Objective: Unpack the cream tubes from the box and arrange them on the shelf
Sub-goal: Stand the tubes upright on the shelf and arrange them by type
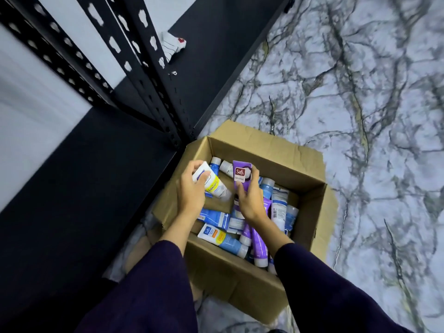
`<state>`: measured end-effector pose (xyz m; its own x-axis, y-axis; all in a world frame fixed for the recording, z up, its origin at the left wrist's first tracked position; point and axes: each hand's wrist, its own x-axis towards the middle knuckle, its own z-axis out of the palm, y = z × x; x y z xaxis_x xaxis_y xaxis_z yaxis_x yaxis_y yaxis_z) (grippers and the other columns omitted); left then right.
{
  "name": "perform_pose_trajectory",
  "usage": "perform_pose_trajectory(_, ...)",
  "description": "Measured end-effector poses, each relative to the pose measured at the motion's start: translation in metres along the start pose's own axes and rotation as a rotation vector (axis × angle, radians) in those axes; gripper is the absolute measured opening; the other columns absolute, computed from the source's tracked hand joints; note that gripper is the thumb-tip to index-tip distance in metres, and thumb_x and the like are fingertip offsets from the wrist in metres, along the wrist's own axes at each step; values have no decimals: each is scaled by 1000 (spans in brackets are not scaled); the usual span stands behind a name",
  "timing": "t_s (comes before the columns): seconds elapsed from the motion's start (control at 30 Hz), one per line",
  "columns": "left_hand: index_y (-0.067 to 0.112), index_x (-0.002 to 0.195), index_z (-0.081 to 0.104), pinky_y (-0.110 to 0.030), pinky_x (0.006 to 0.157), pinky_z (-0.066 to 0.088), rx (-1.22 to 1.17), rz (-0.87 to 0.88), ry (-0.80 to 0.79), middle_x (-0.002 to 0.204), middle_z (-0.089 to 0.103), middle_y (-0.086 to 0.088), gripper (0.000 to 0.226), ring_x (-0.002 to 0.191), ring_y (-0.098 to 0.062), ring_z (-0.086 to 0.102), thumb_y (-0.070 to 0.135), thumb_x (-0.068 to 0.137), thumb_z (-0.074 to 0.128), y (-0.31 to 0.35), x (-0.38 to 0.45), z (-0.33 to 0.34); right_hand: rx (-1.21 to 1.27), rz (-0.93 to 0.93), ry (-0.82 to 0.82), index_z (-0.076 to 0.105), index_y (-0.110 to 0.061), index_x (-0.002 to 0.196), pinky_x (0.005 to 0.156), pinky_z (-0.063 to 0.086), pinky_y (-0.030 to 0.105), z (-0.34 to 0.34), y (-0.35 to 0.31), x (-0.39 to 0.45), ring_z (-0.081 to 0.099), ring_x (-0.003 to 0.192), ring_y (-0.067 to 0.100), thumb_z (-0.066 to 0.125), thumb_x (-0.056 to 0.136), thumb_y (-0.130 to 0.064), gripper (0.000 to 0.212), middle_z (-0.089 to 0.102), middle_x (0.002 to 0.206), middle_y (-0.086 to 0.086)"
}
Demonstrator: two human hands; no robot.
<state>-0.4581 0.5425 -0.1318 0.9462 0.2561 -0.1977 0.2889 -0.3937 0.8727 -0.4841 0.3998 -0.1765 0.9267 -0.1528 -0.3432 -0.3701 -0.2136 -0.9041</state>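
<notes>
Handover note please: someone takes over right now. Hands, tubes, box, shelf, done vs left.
Left hand: grips a white tube with a yellow label, over the open brown cardboard box.
Right hand: grips a purple tube, raised over the box.
Box sits on the floor beside the black metal shelf; many blue, white and purple tubes lie loose inside.
Done: no tubes visible on the shelf.
Left: place both held tubes, then unpack the rest.

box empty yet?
No, the cardboard box holds many loose tubes, while the left hand and right hand each grip one above it.
</notes>
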Motion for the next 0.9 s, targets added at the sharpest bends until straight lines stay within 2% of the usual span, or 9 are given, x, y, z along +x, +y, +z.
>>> perform_pose_trajectory(0.07,20,102,61,-15,64,48,-2,58,48,85,60,8,19,75,-3,57,7,89,61,25,-7,-12,24,-90,2,21,-29,145,59,51,26,-10,-22,-8,57,74,16,47,99,-16,54,60,90,0)
perform_pose_trajectory(0.13,21,105,63,-17,66,47,-7,121,80,86,62,4,22,76,-9,58,7,88,61,55,-14,-26,26,-202,20,19,-28,148,61,47,20,-20,-49,-18,56,70,14,49,99,-17,58,58,86,-7)
perform_pose_trajectory(0.27,25,111,63,-6,61,44,-30,230,69,94,64,1,28,77,-3,59,8,90,59,124,-35,-65,79,-337,19,21,-33,147,58,49,18,-36,-116,-43,61,73,20,52,97,-16,61,59,84,-13)
perform_pose_trajectory(0.4,26,113,63,-4,62,44,-13,364,118,96,65,0,28,73,7,59,10,90,60,196,-68,-123,96,-584,45,27,-33,144,61,46,17,-48,-199,-77,53,59,12,53,95,-9,61,54,71,-9)
perform_pose_trajectory(0.5,24,113,64,-3,62,43,23,466,196,98,67,-1,27,77,-2,60,10,90,62,246,-99,-176,107,-723,51,27,-39,142,56,43,18,-49,-268,-109,46,50,5,54,94,-10,62,51,59,-8)
perform_pose_trajectory(0.6,25,113,63,-4,60,44,88,533,281,96,66,0,25,75,-4,59,13,91,61,289,-132,-234,146,-858,-12,28,-35,144,56,43,12,-39,-340,-146,50,51,2,54,94,-9,62,54,62,-7)
perform_pose_trajectory(0.67,25,114,63,-2,61,42,146,584,361,96,66,2,25,76,2,58,13,91,60,315,-154,-273,184,-955,-64,28,-35,143,58,50,20,-26,-385,-173,54,56,8,54,95,-9,61,57,69,-6)
perform_pose_trajectory(0.8,23,111,64,-7,66,44,196,674,534,93,66,5,26,78,-4,60,10,89,62,359,-196,-353,309,-1109,-149,28,-31,145,70,54,29,9,-463,-224,63,73,21,54,93,-6,62,60,80,-17)
perform_pose_trajectory(0.9,23,113,64,-14,73,41,246,685,668,94,61,3,27,85,-11,58,11,89,63,380,-219,-411,355,-1193,-198,27,-31,145,69,52,24,40,-509,-257,63,72,20,53,95,-10,60,62,85,-10)
